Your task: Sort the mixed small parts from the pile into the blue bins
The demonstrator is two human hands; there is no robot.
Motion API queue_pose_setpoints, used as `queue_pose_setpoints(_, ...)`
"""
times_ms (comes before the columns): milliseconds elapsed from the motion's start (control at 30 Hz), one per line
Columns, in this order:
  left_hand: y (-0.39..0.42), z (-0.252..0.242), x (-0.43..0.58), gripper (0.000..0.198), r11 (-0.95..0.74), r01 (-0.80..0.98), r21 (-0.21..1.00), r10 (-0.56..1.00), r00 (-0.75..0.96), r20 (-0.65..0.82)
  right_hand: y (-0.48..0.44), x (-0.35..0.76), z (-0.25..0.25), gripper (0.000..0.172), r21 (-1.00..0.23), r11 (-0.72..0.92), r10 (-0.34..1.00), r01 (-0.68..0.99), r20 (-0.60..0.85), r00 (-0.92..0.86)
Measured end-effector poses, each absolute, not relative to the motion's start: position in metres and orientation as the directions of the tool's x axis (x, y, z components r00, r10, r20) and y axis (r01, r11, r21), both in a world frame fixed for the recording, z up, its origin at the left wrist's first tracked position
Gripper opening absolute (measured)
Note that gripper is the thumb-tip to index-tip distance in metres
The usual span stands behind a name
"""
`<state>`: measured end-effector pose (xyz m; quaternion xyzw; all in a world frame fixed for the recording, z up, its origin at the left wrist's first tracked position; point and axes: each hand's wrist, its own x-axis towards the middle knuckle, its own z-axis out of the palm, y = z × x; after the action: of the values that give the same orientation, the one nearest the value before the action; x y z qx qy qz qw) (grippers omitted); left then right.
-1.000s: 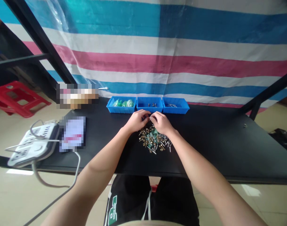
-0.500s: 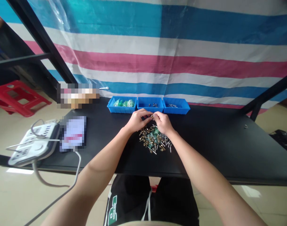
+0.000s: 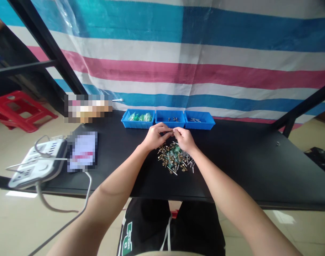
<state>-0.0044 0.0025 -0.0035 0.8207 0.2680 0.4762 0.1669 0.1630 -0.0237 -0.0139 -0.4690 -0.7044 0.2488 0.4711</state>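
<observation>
My left hand (image 3: 157, 136) and my right hand (image 3: 184, 138) meet over the table, fingertips pinched together. Between them is a small brass-coloured part (image 3: 172, 131), mostly covered by the fingers, so its exact kind is unclear. Just below the hands lies a mixed pile (image 3: 174, 159) of brass-coloured pieces, thin silver pins or screws and green bits. Behind the hands, three blue bins stand in a row: the left bin (image 3: 138, 124) holds green and clear pieces, the middle bin (image 3: 169, 124) a few small metal parts, the right bin (image 3: 200, 125) thin silver pins.
On the left of the black table (image 3: 247, 170) are a white power strip (image 3: 38, 161) with cables and a blurred flat object (image 3: 82, 151). Another blurred item (image 3: 89, 108) sits at the back left. A red stool (image 3: 20, 110) stands on the floor beyond, beside a person's dark-clothed leg.
My hands stay in nearly the same place. The fingertips have shifted slightly around the small brass-coloured part, and less of it shows. Pile and bins look unchanged.
</observation>
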Motion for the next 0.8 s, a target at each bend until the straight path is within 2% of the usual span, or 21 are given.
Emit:
queue_pose_setpoints(267, 0.0024, -0.0034, -0.0037, 0.01, -0.721, 0.422, 0.549, 0.685, 0.319, 0.655, -0.0285, 0.1617, -0.0121, 0.039, -0.695, 0.552, 0.805, 0.461, 0.588, -0.08)
queue_pose_setpoints(367, 0.0037, -0.0042, -0.0043, 0.009, -0.679, 0.482, 0.553, 0.72, 0.292, 0.63, -0.0297, 0.1625, -0.0132, 0.043, -0.598, 0.629, 0.75, 0.496, 0.635, -0.185)
queue_pose_setpoints(467, 0.0037, -0.0039, -0.0048, 0.009, -0.676, 0.505, 0.536, 0.72, 0.299, 0.626, -0.0299, 0.1624, -0.0135, 0.041, -0.52, 0.675, 0.714, 0.523, 0.639, -0.287)
queue_pose_setpoints(800, 0.0044, -0.0048, -0.005, 0.008, -0.705, 0.501, 0.502, 0.693, 0.336, 0.638, -0.0295, 0.1622, -0.0119, 0.039, -0.516, 0.653, 0.736, 0.555, 0.604, -0.306)
